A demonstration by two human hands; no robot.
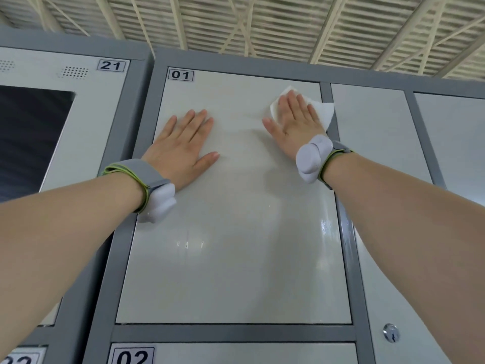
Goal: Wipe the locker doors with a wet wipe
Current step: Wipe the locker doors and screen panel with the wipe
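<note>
The right hand [295, 124] presses flat, fingers straight, on a white crumpled wet wipe [319, 112] at the upper right corner of the pale grey metal locker door marked 01 [236, 245]. The left hand [182, 149] lies flat and spread on the door's upper left part, holding nothing.

Two hands [181, 151] [295, 122], one wipe [321, 111], two wristbands [136, 174] [338, 156], four number labels [180, 75] [111, 65] [132, 356] [21, 359] (one cropped), one lock [391, 333].

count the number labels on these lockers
4: label 21 upper left, label 01 on the door being wiped, label 02 below, a cropped label bottom left. More may be out of frame.
</note>
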